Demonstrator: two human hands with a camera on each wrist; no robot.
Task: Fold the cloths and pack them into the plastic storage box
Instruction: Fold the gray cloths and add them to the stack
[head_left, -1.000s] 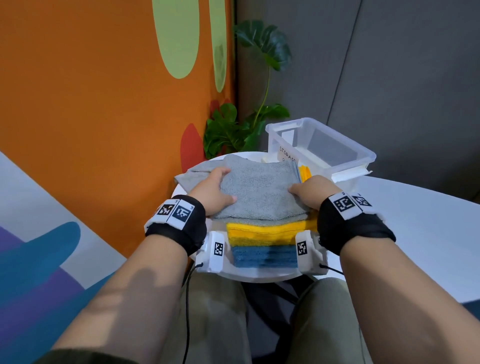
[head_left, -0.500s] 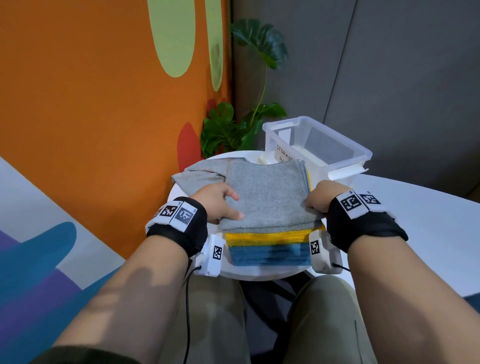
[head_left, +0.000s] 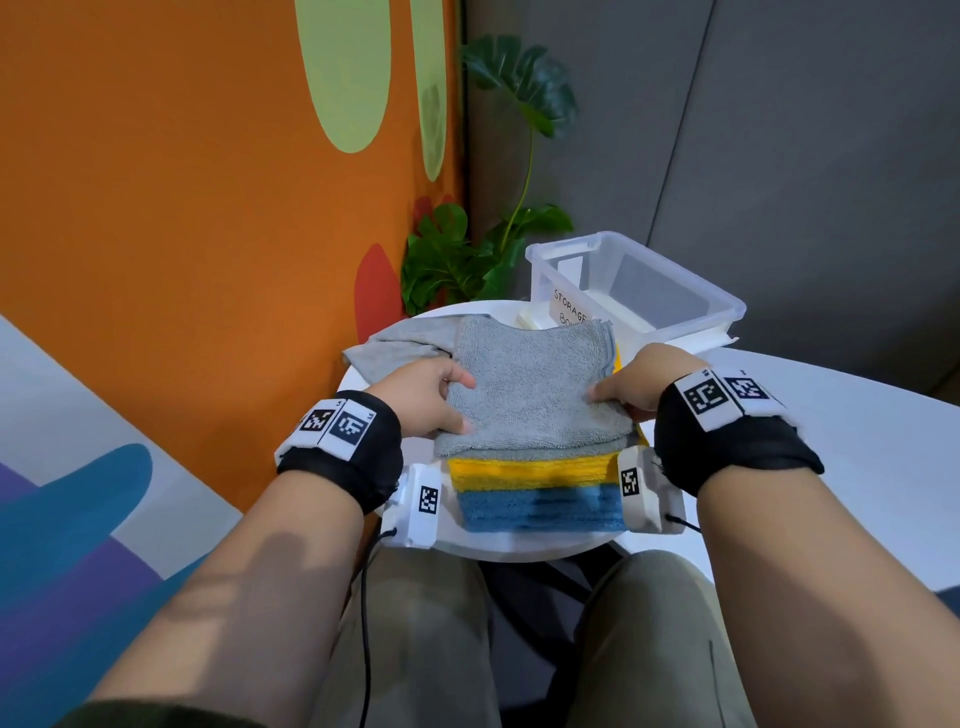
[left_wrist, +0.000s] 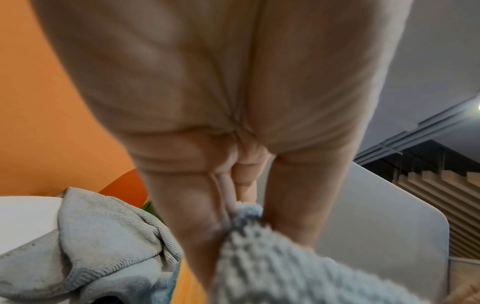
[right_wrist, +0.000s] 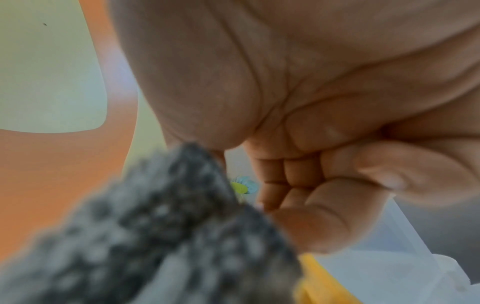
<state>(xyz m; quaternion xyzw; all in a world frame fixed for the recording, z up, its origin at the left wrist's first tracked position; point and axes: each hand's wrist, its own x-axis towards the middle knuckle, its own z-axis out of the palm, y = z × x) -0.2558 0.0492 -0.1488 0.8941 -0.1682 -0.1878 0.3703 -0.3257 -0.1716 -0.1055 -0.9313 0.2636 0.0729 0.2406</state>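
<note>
A folded grey cloth (head_left: 530, 384) lies on top of a stack, over a yellow cloth (head_left: 524, 467) and a blue cloth (head_left: 540, 512). My left hand (head_left: 460, 405) pinches its left edge, thumb on top. My right hand (head_left: 615, 402) pinches its right edge. The left wrist view shows my fingers (left_wrist: 293, 205) closed on the grey cloth (left_wrist: 272, 263). In the right wrist view the thumb (right_wrist: 319, 226) presses the grey cloth (right_wrist: 155, 236) above the yellow cloth (right_wrist: 322, 281). The clear plastic storage box (head_left: 722, 306) stands open behind the stack.
A second grey cloth (head_left: 395, 345) lies loose at the stack's left, also visible as the rumpled cloth (left_wrist: 103, 236). The stack sits on a small round white table (head_left: 509, 548). A potted plant (head_left: 457, 260) and an orange wall (head_left: 182, 234) are behind left.
Both hands slid from resting on top of the grey cloth back to its side edges and now pinch them. The grey cloth has shifted slightly toward me.
</note>
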